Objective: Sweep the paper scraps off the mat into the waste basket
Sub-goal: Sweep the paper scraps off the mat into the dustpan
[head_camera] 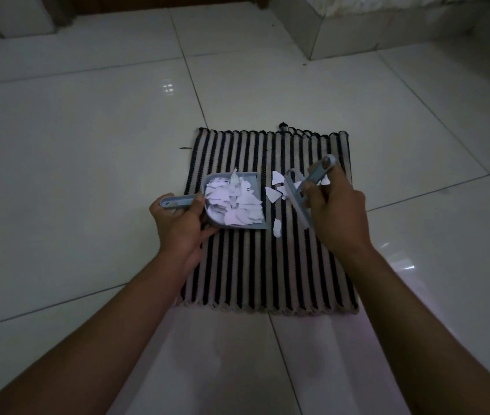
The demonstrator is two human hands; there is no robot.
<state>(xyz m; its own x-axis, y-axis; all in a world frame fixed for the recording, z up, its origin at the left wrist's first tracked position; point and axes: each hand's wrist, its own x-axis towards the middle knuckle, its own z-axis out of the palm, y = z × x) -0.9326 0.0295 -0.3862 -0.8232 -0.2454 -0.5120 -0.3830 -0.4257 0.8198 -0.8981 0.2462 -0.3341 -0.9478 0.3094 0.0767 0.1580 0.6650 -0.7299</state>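
One mat (267, 265), one dustpan (251, 178), one brush (319, 172), two hands (179, 224) (338, 211)

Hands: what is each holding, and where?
The left hand grips the dustpan by its handle; the right hand grips the brush by its handle.

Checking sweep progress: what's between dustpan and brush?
Head view: a few loose paper scraps lie on the striped mat between the dustpan and the brush.

Striped black-and-beige mat (267, 265) lay flat on the tiled floor (88, 145). Most white paper scraps (234, 206) were heaped in a blue-grey dustpan (245, 226) resting on the mat's far left part. A few loose scraps (271, 195) lay on the mat just right of the pan's open edge, beside a matching brush (317, 173).
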